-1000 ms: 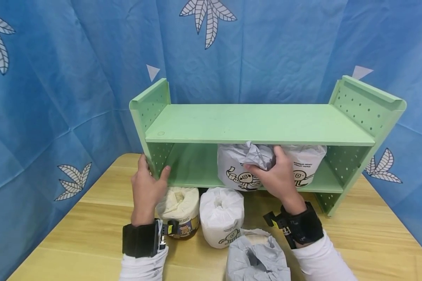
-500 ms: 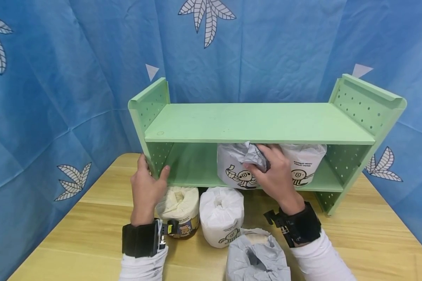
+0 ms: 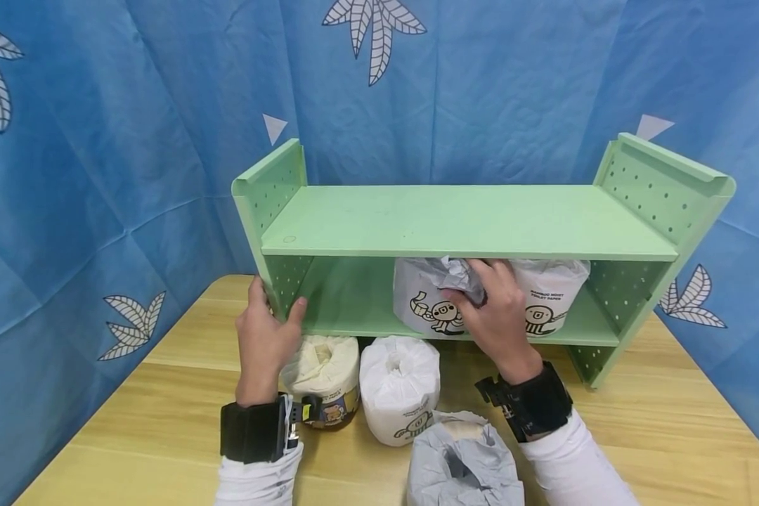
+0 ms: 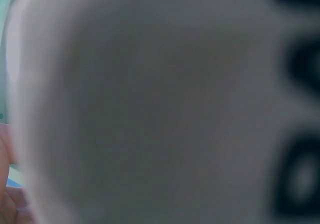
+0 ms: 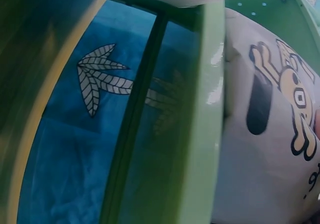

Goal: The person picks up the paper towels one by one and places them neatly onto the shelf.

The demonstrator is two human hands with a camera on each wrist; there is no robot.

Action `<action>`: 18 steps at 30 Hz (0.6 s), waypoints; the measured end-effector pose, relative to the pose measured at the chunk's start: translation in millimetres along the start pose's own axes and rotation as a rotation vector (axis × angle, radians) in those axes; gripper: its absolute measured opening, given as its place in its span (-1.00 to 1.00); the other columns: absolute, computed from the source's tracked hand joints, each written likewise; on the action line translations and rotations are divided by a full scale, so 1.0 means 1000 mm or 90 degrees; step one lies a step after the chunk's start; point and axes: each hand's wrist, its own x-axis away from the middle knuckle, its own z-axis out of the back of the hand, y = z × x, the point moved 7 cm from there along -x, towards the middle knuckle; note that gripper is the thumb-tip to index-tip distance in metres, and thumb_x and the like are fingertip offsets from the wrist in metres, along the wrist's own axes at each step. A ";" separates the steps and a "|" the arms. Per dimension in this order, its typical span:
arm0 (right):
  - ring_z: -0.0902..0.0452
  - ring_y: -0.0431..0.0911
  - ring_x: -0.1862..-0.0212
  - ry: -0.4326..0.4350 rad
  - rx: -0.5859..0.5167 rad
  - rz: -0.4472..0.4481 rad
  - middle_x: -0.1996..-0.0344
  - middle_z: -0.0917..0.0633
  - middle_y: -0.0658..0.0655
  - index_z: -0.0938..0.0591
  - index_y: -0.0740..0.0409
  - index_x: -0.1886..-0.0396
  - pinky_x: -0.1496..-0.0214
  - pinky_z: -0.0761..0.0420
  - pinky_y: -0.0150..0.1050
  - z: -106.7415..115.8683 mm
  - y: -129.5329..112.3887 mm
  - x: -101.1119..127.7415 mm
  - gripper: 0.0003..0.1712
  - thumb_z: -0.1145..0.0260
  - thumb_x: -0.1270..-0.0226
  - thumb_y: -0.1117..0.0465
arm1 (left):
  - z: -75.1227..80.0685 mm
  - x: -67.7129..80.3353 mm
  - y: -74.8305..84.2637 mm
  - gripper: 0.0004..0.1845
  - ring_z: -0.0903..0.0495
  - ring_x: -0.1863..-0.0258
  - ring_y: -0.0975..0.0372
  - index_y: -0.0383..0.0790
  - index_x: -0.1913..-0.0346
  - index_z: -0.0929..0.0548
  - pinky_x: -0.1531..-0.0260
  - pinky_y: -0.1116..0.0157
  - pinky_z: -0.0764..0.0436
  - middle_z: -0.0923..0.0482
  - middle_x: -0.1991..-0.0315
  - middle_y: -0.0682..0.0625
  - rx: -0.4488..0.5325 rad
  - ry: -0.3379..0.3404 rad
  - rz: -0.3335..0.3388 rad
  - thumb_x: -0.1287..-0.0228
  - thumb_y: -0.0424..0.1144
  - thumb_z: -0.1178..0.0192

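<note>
A green two-tier shelf (image 3: pixel 468 219) stands on the wooden table. My left hand (image 3: pixel 268 344) grips its left side panel, thumb toward the inside and fingers at the outer side. On the lower tier, a paper-wrapped toilet roll (image 3: pixel 411 295) with a cartoon print sits right of the middle. My right hand (image 3: pixel 498 316) holds this roll at its top right, with the thumb on the grey wrapper and the fingers partly hidden behind it. A second wrapped toilet roll (image 3: pixel 555 288) stands beside it to the right.
In front of the shelf stand a cream toilet roll (image 3: pixel 321 362), a white toilet roll (image 3: pixel 397 393) and, nearest, a grey-wrapped roll (image 3: pixel 464 467). A blue curtain (image 3: pixel 506 91) hangs behind the table. A blurred pale surface fills most of the left wrist view.
The fingers of my right hand have shifted left over the top of the roll. The roll sits slightly deeper on the tier. My left hand keeps its place.
</note>
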 end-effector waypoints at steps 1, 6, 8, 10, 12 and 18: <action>-0.49 0.22 0.19 0.010 0.000 -0.003 0.25 -0.57 0.36 -0.59 0.40 0.05 0.17 -0.54 0.09 0.000 0.001 0.001 -0.34 -0.63 0.18 0.20 | 0.000 0.000 0.000 -0.30 -0.43 -0.16 -0.25 -0.28 -0.41 -0.18 -0.13 -0.17 -0.41 -0.45 -0.19 -0.40 0.000 0.002 -0.001 -0.30 -0.18 -0.23; -0.47 0.24 0.17 0.057 0.005 -0.015 0.27 -0.52 0.37 -0.57 0.40 0.07 0.16 -0.50 0.07 0.003 0.003 0.003 -0.27 -0.46 0.00 -0.15 | 0.000 0.000 0.000 -0.29 -0.44 -0.15 -0.26 -0.29 -0.41 -0.18 -0.12 -0.18 -0.42 -0.45 -0.18 -0.40 -0.003 0.006 -0.006 -0.30 -0.18 -0.23; -0.52 0.23 0.18 0.063 0.012 -0.015 0.28 -0.57 0.36 -0.57 0.41 0.09 0.17 -0.52 0.08 0.003 0.004 0.003 -0.27 -0.50 0.03 -0.12 | 0.000 -0.001 0.001 -0.30 -0.44 -0.15 -0.26 -0.29 -0.41 -0.19 -0.11 -0.18 -0.42 -0.45 -0.18 -0.40 -0.002 0.008 -0.009 -0.30 -0.19 -0.23; -0.56 0.23 0.19 0.063 0.018 -0.017 0.30 -0.61 0.35 -0.56 0.43 0.11 0.17 -0.55 0.10 0.002 0.004 0.003 -0.30 -0.60 0.14 0.03 | 0.000 -0.001 0.001 -0.30 -0.44 -0.15 -0.26 -0.29 -0.40 -0.19 -0.12 -0.18 -0.42 -0.46 -0.18 -0.40 -0.002 0.008 -0.009 -0.30 -0.19 -0.24; -0.60 0.24 0.20 0.065 0.022 -0.022 0.30 -0.64 0.35 -0.55 0.44 0.12 0.18 -0.57 0.13 0.002 0.005 0.003 -0.31 -0.65 0.26 0.20 | 0.000 -0.001 0.002 -0.31 -0.44 -0.15 -0.26 -0.29 -0.40 -0.19 -0.12 -0.18 -0.41 -0.46 -0.18 -0.40 -0.001 0.007 -0.009 -0.30 -0.20 -0.24; -0.62 0.25 0.24 0.059 0.025 -0.034 0.31 -0.66 0.35 -0.55 0.46 0.15 0.27 -0.57 0.14 0.001 0.006 0.002 -0.33 -0.67 0.33 0.35 | 0.000 -0.001 0.002 -0.29 -0.42 -0.16 -0.27 -0.28 -0.42 -0.17 -0.13 -0.19 -0.40 -0.44 -0.19 -0.40 -0.004 0.005 -0.004 -0.30 -0.20 -0.23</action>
